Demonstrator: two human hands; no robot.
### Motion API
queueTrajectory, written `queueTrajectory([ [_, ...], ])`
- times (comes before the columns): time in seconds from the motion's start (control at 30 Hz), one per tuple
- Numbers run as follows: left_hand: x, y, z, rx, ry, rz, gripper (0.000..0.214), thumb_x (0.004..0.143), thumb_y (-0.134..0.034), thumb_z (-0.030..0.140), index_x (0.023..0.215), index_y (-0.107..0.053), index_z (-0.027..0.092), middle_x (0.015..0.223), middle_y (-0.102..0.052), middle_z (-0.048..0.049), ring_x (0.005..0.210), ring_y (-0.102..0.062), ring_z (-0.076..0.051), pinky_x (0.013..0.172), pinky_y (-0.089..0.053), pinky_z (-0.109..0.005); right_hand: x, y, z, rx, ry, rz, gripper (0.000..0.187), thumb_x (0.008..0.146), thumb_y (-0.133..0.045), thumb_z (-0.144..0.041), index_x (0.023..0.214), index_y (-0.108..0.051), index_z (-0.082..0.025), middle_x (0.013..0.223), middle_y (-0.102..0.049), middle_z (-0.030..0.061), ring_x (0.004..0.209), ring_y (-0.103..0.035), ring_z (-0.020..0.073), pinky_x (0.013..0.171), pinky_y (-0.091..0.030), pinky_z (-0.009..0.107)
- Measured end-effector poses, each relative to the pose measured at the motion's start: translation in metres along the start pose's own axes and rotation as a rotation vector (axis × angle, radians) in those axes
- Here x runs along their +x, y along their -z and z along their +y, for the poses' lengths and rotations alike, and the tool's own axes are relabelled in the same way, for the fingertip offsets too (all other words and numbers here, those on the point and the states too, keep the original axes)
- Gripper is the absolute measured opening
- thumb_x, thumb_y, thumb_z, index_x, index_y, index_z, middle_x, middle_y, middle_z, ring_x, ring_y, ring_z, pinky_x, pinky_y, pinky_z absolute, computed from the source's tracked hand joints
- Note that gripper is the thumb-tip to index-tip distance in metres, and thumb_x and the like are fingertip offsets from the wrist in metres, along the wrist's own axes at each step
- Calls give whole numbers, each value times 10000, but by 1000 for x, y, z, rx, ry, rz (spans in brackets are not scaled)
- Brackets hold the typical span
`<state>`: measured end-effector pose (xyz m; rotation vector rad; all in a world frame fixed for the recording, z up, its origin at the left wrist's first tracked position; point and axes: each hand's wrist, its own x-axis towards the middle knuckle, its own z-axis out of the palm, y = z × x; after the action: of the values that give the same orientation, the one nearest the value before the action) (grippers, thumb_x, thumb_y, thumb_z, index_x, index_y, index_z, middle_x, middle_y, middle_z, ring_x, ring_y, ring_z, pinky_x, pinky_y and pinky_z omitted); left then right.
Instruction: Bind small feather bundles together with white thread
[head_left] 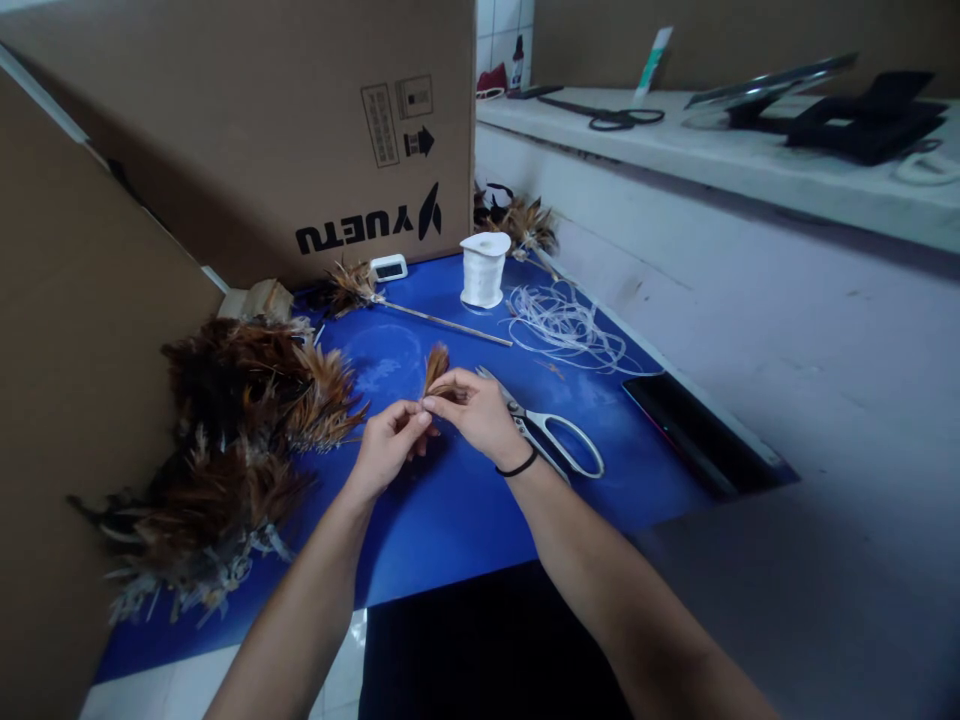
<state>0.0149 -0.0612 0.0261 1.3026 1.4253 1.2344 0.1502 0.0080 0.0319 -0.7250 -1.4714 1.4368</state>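
My left hand (390,440) and my right hand (476,410) meet over the blue mat (450,510), both pinched on a small bunch of brown feathers (435,365) that sticks up between the fingertips. A black band circles my right wrist. White-handled scissors (559,435) lie on the mat just right of my right hand. A big pile of brown and black feathers (232,430) lies to the left of my left hand.
A stick with a feather tuft (405,305), a white thread spool (482,268) and loose white strands (566,325) lie further back. Cardboard boxes (285,130) wall the left and rear. A dark phone (697,435) lies at the mat's right edge. Black scissors (611,115) rest on the ledge.
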Motion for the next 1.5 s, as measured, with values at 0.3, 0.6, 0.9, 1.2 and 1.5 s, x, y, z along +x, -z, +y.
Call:
queueTrajectory([
  [0.3, 1, 0, -5, -66, 38, 74, 313, 804, -600, 429, 697, -647, 139, 472, -524, 19, 417, -443, -68, 420, -333, -188, -3, -1, 0, -63, 34, 20, 249, 665, -713, -239, 810, -513, -204, 718, -611, -29, 631, -598, 116, 610, -490, 260],
  [0.6, 2, -2, -5, -292, 105, 88, 292, 744, -676, 405, 675, -659, 121, 505, -523, 14, 447, -428, -57, 422, -311, -187, -1, 0, -1, -6, -38, -38, 314, 627, -753, -266, 836, -535, -182, 721, -607, -15, 655, -584, 114, 639, -481, 267],
  [0.9, 4, -2, -5, -479, 181, 95, 255, 702, -725, 359, 693, -642, 119, 591, -573, 8, 438, -428, -37, 406, -315, -171, -2, 4, 0, -179, 50, -138, 106, 777, -626, -270, 796, -685, -184, 760, -638, 8, 673, -559, 113, 656, -450, 269],
  [1.2, 4, -4, -2, -497, 192, 129, 297, 670, -742, 384, 654, -624, 113, 536, -523, 22, 435, -406, -35, 400, -304, -164, -6, 1, -1, -324, 145, -123, 115, 747, -636, -153, 832, -683, -214, 789, -589, -7, 680, -550, 102, 663, -440, 258],
  [1.5, 4, -3, -4, -495, 209, 157, 284, 662, -752, 374, 705, -652, 112, 589, -588, 0, 440, -448, -40, 397, -320, -168, -1, 5, 1, -276, 136, -130, 59, 803, -584, -207, 799, -641, -194, 793, -598, 6, 736, -561, 124, 694, -446, 273],
])
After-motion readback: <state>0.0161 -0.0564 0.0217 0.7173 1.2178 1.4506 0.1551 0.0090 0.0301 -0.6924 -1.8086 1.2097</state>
